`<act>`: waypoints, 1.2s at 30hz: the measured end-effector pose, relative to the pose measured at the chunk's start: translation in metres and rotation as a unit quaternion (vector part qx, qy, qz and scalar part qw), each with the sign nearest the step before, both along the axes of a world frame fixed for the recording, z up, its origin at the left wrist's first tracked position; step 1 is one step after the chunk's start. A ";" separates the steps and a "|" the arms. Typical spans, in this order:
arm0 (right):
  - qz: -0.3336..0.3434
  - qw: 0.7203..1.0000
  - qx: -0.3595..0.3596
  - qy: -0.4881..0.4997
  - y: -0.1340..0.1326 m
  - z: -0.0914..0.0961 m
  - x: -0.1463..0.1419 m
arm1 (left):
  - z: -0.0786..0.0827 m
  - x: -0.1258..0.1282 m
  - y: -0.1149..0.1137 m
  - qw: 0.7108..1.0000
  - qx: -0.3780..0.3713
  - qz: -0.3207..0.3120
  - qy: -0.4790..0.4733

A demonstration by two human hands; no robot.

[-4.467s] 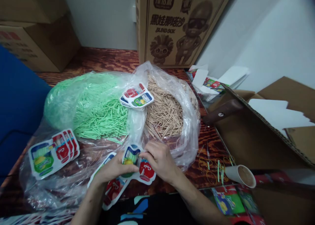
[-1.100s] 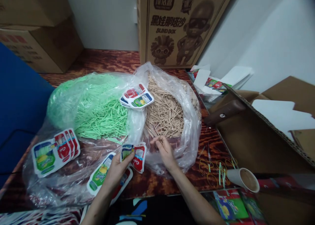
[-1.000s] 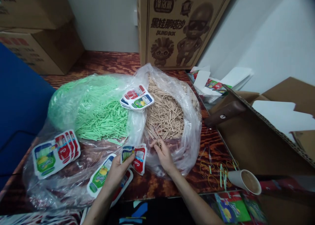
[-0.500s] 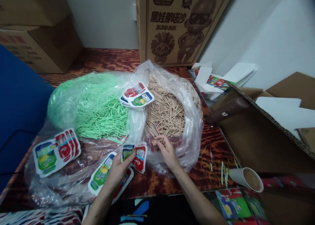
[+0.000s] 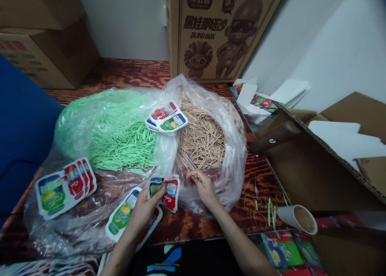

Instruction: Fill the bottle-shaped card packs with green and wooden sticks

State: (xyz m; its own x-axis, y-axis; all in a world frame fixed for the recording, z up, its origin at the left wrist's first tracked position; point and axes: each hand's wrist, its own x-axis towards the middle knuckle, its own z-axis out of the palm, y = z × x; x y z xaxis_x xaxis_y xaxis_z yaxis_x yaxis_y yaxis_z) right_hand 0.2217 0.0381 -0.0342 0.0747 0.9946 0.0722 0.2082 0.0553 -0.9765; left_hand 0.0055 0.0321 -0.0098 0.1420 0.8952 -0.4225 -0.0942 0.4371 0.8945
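Observation:
Pinched under the thumb of my left hand (image 5: pixel 147 205) is a small printed soda-cup packet (image 5: pixel 171 191), green on one side and red on the other. My right hand (image 5: pixel 205 187) has its fingers curled around a few thin tan sticks (image 5: pixel 196 177), just in front of a clear bag holding a heap of tan sticks (image 5: pixel 203 137). Left of that heap lies a pile of green sticks (image 5: pixel 123 143) in clear plastic. Larger soda-cup cards (image 5: pixel 122 215) lie partly beneath my left forearm. More cards (image 5: pixel 64 187) are fanned out at the left, and others (image 5: pixel 167 119) rest between the heaps.
A tall printed carton (image 5: pixel 223 34) stands at the back. On the right are an open cardboard box (image 5: pixel 301 163), a paper cup (image 5: pixel 297 219) lying on its side, and rubber bands (image 5: pixel 259 205) with loose green sticks. Brown cartons (image 5: pixel 45 58) and a blue panel (image 5: pixel 27 127) are at the left.
The whole view has shifted slightly. My right hand's fingers have closed a little more around the tan sticks; my left hand keeps its hold on the packet.

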 end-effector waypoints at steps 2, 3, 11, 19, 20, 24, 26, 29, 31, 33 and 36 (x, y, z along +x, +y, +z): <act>-0.009 1.000 0.007 0.002 0.000 0.002 -0.001 | -0.001 -0.001 -0.001 1.000 -0.004 0.001 -0.002; -0.009 1.000 0.010 0.006 0.000 0.005 -0.001 | -0.002 -0.002 -0.001 1.000 -0.006 0.000 -0.001; 0.029 0.999 0.026 0.008 0.000 0.025 -0.006 | -0.008 -0.004 -0.002 1.000 -0.001 0.002 -0.001; 0.040 0.999 0.012 0.015 0.000 0.026 -0.018 | 0.002 -0.003 -0.003 1.000 -0.011 0.018 -0.017; 0.045 0.999 0.012 0.011 0.000 0.022 -0.020 | 0.003 -0.003 -0.003 0.999 -0.013 0.029 -0.018; 0.062 0.998 0.010 -0.017 0.000 0.000 -0.024 | 0.004 -0.004 -0.004 0.998 -0.025 0.049 -0.025; 0.059 0.998 0.006 -0.019 0.000 -0.008 -0.025 | 0.001 -0.005 -0.004 0.998 -0.027 0.052 -0.034; 0.057 0.998 0.000 -0.009 -0.001 -0.011 -0.024 | -0.002 -0.006 -0.004 0.997 -0.030 0.054 -0.039; 0.057 0.998 -0.004 -0.004 -0.001 -0.010 -0.024 | -0.003 -0.007 -0.004 0.998 -0.033 0.051 -0.033; 0.056 0.998 -0.006 -0.002 -0.001 -0.009 -0.024 | -0.002 -0.006 -0.004 0.998 -0.030 0.047 -0.023; 0.053 0.999 -0.009 0.000 -0.001 -0.009 -0.025 | 0.000 -0.006 -0.003 0.999 -0.019 0.043 -0.012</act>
